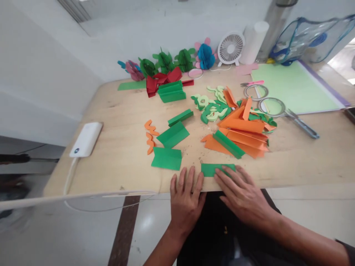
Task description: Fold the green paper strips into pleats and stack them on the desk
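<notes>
A folded strip of green paper (208, 170) lies flat at the table's front edge. My right hand (244, 192) presses on its right part with the fingers stretched out. Just left of the strip, my left hand (186, 197) rests flat on the table edge, fingers spread, the index fingertip close to the paper's left end. Beyond my left hand are a creased green sheet (166, 159) and a second creased green sheet (173, 134). A folded green piece (229, 144) lies on a pile of folded orange paper (244, 126) beyond my right hand.
Paper scraps (213, 111), tape rolls (271, 106) and a utility knife (303, 123) lie to the right. Paper figures (165, 62) and a small fan (231, 48) line the wall. A white power bank (86, 139) with a cable sits left.
</notes>
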`<state>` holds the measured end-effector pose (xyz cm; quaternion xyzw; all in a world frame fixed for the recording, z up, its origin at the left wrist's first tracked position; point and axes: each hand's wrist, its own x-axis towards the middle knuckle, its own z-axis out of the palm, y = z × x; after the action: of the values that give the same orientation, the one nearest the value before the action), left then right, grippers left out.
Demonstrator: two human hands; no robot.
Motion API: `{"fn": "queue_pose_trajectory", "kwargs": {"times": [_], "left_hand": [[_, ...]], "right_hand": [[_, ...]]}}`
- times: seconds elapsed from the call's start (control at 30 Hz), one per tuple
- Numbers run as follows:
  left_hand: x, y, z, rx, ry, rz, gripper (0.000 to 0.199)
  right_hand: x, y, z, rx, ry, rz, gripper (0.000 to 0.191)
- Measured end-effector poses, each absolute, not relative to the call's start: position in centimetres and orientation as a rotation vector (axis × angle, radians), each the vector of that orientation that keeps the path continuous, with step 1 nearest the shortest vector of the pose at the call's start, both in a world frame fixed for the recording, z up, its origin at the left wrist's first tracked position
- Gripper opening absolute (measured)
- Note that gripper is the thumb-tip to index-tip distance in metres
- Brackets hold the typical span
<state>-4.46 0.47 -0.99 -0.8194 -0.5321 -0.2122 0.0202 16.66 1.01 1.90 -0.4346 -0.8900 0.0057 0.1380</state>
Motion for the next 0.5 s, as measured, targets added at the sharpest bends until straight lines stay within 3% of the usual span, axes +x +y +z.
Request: {"fn": "queue_pose_trajectory", "kwargs": {"times": [0.2,0.5], "left_hand": [[-4.5,0.5,-0.9,-2.553,-1.631,-0.659,0.051],[-4.4,0.4,-0.5,-2.559,-1.646,-0.740,0.057]], "right_hand": [[21.8,-0.4,2.9,-1.335,-2.477,-0.137,0.043],[16.4,5.4,5.7,-1.488,-2.536,-0.030,0.028]]}}
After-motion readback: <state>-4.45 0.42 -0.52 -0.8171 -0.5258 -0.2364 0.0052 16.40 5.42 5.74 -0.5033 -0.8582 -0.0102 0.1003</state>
